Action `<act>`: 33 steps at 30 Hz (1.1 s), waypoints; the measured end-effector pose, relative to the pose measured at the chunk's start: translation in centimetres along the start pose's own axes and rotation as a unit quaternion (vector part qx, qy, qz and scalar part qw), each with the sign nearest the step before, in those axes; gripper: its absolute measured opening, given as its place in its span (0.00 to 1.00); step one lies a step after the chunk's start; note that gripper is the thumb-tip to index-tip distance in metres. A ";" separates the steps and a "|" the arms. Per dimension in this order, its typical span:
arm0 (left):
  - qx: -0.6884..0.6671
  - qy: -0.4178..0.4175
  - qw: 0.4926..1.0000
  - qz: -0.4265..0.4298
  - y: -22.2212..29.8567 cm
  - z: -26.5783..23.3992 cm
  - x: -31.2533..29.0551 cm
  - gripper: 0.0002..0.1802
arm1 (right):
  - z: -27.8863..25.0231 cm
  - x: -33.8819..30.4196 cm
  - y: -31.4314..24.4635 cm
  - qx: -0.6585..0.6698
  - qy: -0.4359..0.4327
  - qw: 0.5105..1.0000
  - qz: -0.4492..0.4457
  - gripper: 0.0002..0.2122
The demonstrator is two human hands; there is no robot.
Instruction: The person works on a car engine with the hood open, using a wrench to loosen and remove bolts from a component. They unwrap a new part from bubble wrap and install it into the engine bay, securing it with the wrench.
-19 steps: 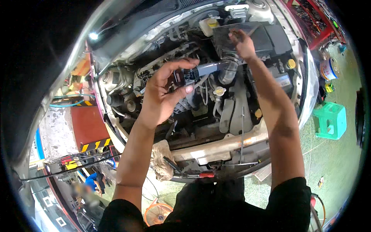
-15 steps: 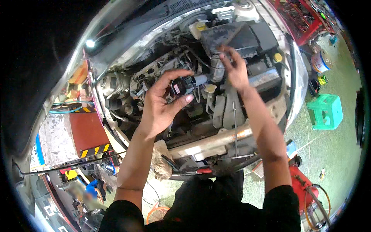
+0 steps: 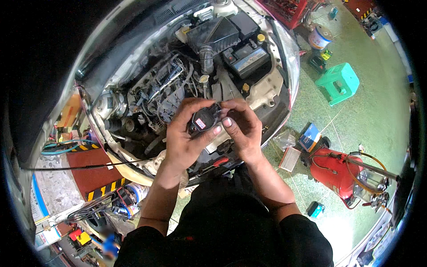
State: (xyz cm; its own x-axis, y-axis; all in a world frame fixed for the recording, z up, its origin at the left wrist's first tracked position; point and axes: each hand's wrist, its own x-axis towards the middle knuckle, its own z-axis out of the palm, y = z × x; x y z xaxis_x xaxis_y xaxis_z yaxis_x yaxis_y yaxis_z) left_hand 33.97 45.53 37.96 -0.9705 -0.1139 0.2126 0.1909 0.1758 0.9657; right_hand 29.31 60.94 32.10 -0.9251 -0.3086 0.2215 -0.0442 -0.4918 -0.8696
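My left hand [image 3: 180, 140] holds a small black car part [image 3: 207, 116] with a pale label, its thumb below and its fingers curled over the top. At the part's right end, my right hand [image 3: 245, 131] pinches with thumb and fingertips; the exact contact there is partly hidden by the fingers. Both hands are raised above the front of an open engine bay. Beneath and beyond them lies the engine [image 3: 164, 84], its top parts exposed. A red-handled tool [image 3: 220, 162] rests at the bay's front edge.
The battery [image 3: 244, 60] and black air filter box [image 3: 218, 35] fill the bay's far right. On the green floor stand a green plastic stool [image 3: 340, 83] and a red tank [image 3: 331, 175] with hoses. Small boxes [image 3: 290, 159] lie near the bumper. A dark cable [image 3: 89, 167] crosses at left.
My right hand has come down from beside the air filter box to the black part. The left hand still holds that part. The whole view has shifted, showing more floor at right.
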 end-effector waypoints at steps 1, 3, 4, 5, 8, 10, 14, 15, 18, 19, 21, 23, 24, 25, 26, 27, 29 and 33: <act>0.004 -0.001 1.000 0.010 0.7 0.0 -0.8 0.24 | 0.6 -0.7 -0.8 -0.010 -0.001 1.000 -0.014 0.14; 0.008 -0.003 1.000 0.027 1.7 -0.2 -2.6 0.24 | 1.7 -2.3 -2.1 -0.029 -0.008 0.999 -0.032 0.13; 0.004 0.000 0.999 0.041 2.1 -0.4 -3.5 0.24 | 2.2 -3.0 -2.7 -0.037 -0.014 0.999 -0.036 0.13; 0.002 0.001 0.999 0.051 2.3 -0.6 -4.2 0.24 | 2.7 -3.5 -3.3 -0.046 -0.020 0.998 -0.041 0.13; 0.012 0.009 0.995 0.094 3.5 -1.1 -5.8 0.24 | 4.1 -4.7 -4.3 -0.076 -0.026 0.993 -0.090 0.12; -0.018 0.010 0.994 0.109 4.2 -1.3 -6.9 0.23 | 4.9 -5.6 -5.3 -0.099 -0.033 0.989 -0.105 0.11; -0.036 0.008 0.990 0.133 5.4 -2.1 -8.1 0.23 | 6.4 -6.6 -6.2 -0.104 -0.036 0.987 -0.119 0.11; -0.044 0.008 0.990 0.135 5.5 -2.3 -8.4 0.23 | 6.6 -6.8 -6.5 -0.128 -0.037 0.982 -0.135 0.11; -0.074 0.008 0.988 0.134 5.4 -2.6 -9.1 0.23 | 7.5 -7.2 -7.6 -0.211 -0.032 0.959 -0.187 0.11; -0.088 0.008 0.988 0.129 5.4 -2.6 -9.4 0.22 | 7.8 -7.4 -8.0 -0.248 -0.027 0.946 -0.207 0.11; -0.107 0.007 0.987 0.123 5.4 -2.8 -9.8 0.22 | 8.6 -7.7 -8.8 -0.300 -0.019 0.927 -0.227 0.11; -0.116 0.005 0.985 0.124 5.5 -2.8 -9.8 0.22 | 9.2 -7.8 -9.3 -0.330 -0.014 0.915 -0.231 0.12; -0.140 -0.001 0.984 0.114 5.7 -2.8 -10.1 0.22 | 9.3 -7.8 -9.1 -0.353 -0.009 0.903 -0.246 0.12; -0.162 0.000 0.980 0.112 5.7 -2.8 -10.1 0.22 | 9.6 -7.8 -9.3 -0.370 -0.013 0.893 -0.257 0.12; -0.185 0.002 0.977 0.108 5.6 -2.8 -10.3 0.22 | 9.9 -7.9 -9.6 -0.387 -0.019 0.883 -0.266 0.12; -0.207 0.004 0.973 0.105 5.5 -2.9 -10.4 0.22 | 10.0 -7.9 -9.8 -0.404 -0.024 0.872 -0.275 0.12; -0.195 -0.007 0.972 0.133 5.4 -3.5 -10.1 0.21 | 10.1 -7.5 -9.6 -0.405 -0.030 0.864 -0.299 0.13; -0.192 -0.010 0.967 0.168 5.6 -4.1 -10.0 0.20 | 10.4 -7.5 -9.0 -0.387 -0.043 0.868 -0.307 0.13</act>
State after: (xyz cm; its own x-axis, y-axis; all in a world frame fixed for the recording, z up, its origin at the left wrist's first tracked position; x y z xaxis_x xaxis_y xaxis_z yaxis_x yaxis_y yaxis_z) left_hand 45.40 43.64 41.87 -0.8465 -0.0940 0.5241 0.5322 -0.1766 0.8280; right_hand 40.52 59.19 42.82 -0.6073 -0.2569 0.7518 -0.7904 0.1000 -0.6043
